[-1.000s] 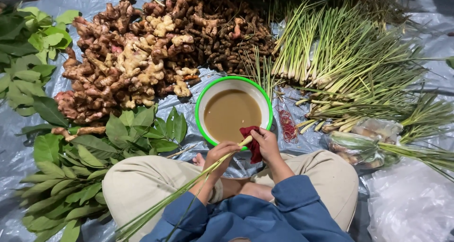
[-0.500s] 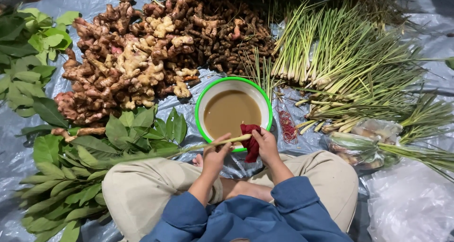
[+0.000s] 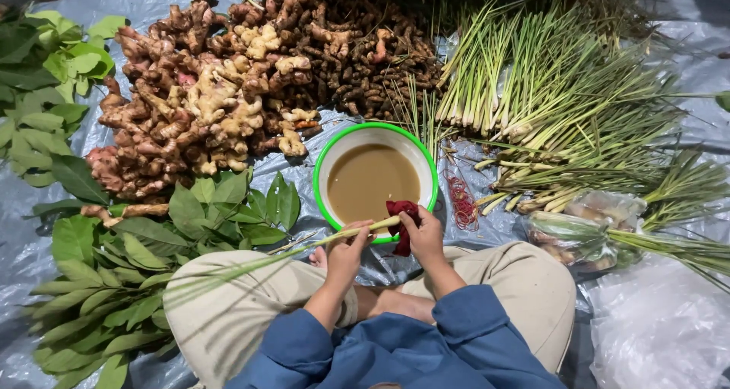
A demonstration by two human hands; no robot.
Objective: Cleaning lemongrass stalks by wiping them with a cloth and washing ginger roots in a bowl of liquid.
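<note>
From the head camera we see our left hand [image 3: 346,252] closed around a lemongrass stalk [image 3: 304,246], gripping it near its pale thick end. Our right hand [image 3: 422,233] pinches a dark red cloth [image 3: 401,214] against that same end, so both hands meet on the stalk, just at the near rim of the bowl [image 3: 325,157].

The stalk's long axis runs almost level across us: the thick end lies between our hands, and the thin green leaves trail away to our left, over our left knee. Our left hand is the nearer one to the stalk's middle; the right works only the tip.

The stalk looks pale yellow-green at the base and fades to a blurred green further out. The bowl is white with a green rim and holds murky brown water [image 3: 372,184].
</note>
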